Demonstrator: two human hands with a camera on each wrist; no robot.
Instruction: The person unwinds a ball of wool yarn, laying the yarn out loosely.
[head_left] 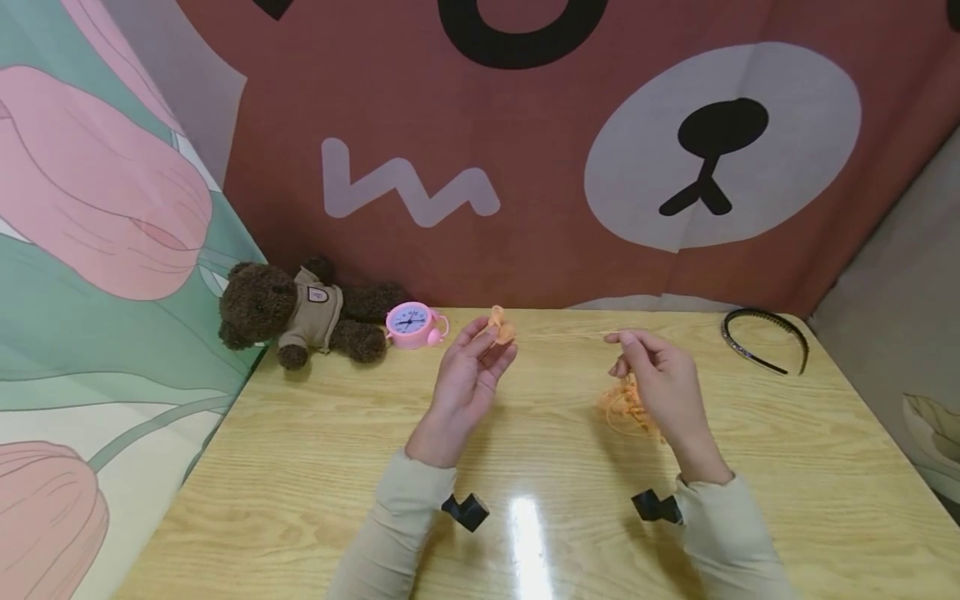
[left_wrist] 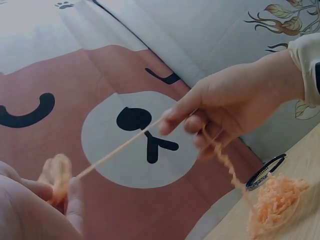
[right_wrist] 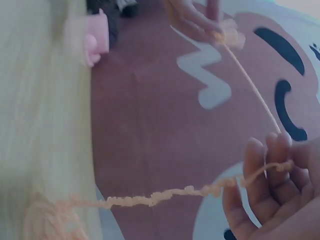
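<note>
My left hand (head_left: 468, 383) pinches a small looped bundle of orange yarn (head_left: 503, 332) between thumb and fingers, raised above the table. From the bundle a taut strand (left_wrist: 120, 147) runs across to my right hand (head_left: 670, 383), whose thumb and index finger pinch it. Past the right fingers the yarn turns crinkled and hangs as a kinked length (right_wrist: 155, 197). It leads down to a loose, curly heap of the same orange yarn (left_wrist: 277, 202) on the table, partly hidden behind the right hand in the head view.
A brown teddy bear (head_left: 258, 304) in a beige shirt lies at the back left of the wooden table (head_left: 315, 467). Beside it is a pink alarm clock (head_left: 410, 323). A black headband (head_left: 750, 356) lies at the back right. Printed cloth hangs behind the table.
</note>
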